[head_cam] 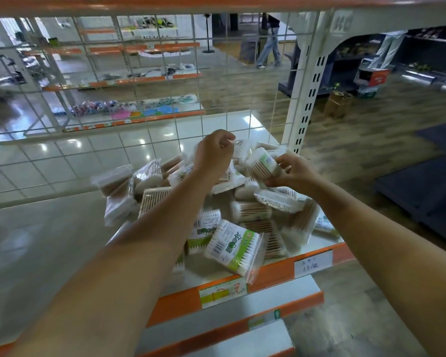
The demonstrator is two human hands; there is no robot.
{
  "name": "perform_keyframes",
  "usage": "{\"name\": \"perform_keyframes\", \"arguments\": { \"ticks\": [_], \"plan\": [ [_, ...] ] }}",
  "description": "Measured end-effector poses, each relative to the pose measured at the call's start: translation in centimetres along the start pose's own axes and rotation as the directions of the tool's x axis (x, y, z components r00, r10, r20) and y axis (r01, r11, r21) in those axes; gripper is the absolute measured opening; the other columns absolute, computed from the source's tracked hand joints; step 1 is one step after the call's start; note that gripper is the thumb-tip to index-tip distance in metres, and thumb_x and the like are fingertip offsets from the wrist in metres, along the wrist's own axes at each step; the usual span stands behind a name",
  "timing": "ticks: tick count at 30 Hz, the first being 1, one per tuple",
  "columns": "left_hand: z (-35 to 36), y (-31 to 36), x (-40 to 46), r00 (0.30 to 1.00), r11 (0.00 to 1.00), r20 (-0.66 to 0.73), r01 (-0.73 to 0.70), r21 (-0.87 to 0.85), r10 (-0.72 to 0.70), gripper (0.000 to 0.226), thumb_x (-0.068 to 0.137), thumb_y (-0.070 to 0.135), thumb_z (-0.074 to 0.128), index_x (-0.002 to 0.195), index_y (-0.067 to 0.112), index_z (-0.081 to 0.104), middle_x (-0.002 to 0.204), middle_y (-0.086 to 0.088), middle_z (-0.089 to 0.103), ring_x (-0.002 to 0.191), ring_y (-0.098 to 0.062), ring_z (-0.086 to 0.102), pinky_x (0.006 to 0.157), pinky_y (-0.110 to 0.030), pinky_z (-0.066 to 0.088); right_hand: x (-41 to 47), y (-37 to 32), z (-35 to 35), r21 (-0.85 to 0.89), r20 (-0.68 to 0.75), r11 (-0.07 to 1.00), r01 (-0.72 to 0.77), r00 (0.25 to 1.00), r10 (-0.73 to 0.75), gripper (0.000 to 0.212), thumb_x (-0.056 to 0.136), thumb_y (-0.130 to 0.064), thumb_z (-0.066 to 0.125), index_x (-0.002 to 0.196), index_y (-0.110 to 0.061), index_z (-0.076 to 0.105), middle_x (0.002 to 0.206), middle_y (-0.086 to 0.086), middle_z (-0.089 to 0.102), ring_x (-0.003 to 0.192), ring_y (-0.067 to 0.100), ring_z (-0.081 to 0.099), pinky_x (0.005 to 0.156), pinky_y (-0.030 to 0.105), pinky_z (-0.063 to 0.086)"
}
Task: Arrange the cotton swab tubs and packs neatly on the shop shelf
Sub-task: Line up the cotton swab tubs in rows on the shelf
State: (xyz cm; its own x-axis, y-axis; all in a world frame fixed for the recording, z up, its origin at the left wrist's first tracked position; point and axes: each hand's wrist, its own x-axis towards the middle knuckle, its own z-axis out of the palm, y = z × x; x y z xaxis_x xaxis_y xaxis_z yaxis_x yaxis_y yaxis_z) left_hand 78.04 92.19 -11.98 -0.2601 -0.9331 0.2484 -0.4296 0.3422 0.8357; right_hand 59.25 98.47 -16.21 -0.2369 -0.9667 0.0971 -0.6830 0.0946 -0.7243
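Both bare forearms reach over the shelf toward a loose heap of clear cotton swab packs with green labels. Left hand pinches one pack's edge; right hand grips a swab tub above the heap.

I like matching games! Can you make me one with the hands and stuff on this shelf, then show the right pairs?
Things:
1. left hand
2. right hand
3. green-label pack
4. handwritten price tag

Places:
A. on the orange shelf edge
B. lying at the front of the pile
C. gripping a round tub
D. raised over the back of the pile, pinching a clear wrapper

Pairs: 1-D, 2-C, 3-B, 4-A
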Motion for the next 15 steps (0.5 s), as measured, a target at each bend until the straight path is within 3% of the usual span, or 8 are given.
{"name": "perform_keyframes", "arguments": {
  "ticks": [4,7,10,15],
  "plan": [
    [-0.7,1.0,0.2,0.997,0.984,-0.018,0.067,-0.165,-0.071,0.022,0.084,0.006,0.049,0.092,0.021,0.062,0.098,-0.006,0.069,0.088,-0.021,0.064,0.07,-0.03,0.049,-0.2,-0.7,-0.3,-0.128,-0.038,0.986,0.11,0.993,-0.116,0.059,0.059,-0.019,0.086,0.111,-0.009,0.061,0.105,0.007,0.059,0.092,0.023,0.055,0.08,0.036,0.047],
    [-1.6,1.8,0.4,0.993,0.957,0.007,0.113,-0.268,-0.115,0.018,0.085,0.004,0.052,0.091,0.016,0.063,0.095,-0.009,0.068,0.085,-0.02,0.063,0.066,-0.027,0.048,-0.9,-2.3,-0.7,-0.284,-0.038,0.929,0.239,0.965,-0.26,0.061,0.065,-0.019,0.083,0.12,-0.007,0.058,0.114,0.011,0.056,0.099,0.025,0.054,0.084,0.035,0.045],
    [-2.5,2.2,0.4,0.99,0.959,0.105,0.121,-0.256,-0.097,0.015,0.087,0.006,0.053,0.091,0.016,0.064,0.092,-0.006,0.067,0.084,-0.017,0.062,0.066,-0.025,0.046,-1.4,-3.9,-0.9,-0.426,0.016,0.827,0.367,0.917,-0.399,0.061,0.073,-0.023,0.076,0.128,-0.011,0.053,0.125,0.009,0.051,0.108,0.025,0.052,0.091,0.036,0.046],
    [-3.4,3.1,-0.3,0.949,0.961,0.255,0.229,-0.155,-0.185,0.015,0.088,0.009,0.058,0.101,0.01,0.065,0.097,-0.007,0.064,0.087,-0.019,0.059,0.063,-0.023,0.046,-1.5,-5.6,-0.7,-0.584,0.111,0.651,0.485,0.842,-0.528,0.06,0.08,-0.023,0.07,0.134,-0.012,0.048,0.131,0.009,0.047,0.118,0.026,0.048,0.092,0.045,0.047]
  ]
}}
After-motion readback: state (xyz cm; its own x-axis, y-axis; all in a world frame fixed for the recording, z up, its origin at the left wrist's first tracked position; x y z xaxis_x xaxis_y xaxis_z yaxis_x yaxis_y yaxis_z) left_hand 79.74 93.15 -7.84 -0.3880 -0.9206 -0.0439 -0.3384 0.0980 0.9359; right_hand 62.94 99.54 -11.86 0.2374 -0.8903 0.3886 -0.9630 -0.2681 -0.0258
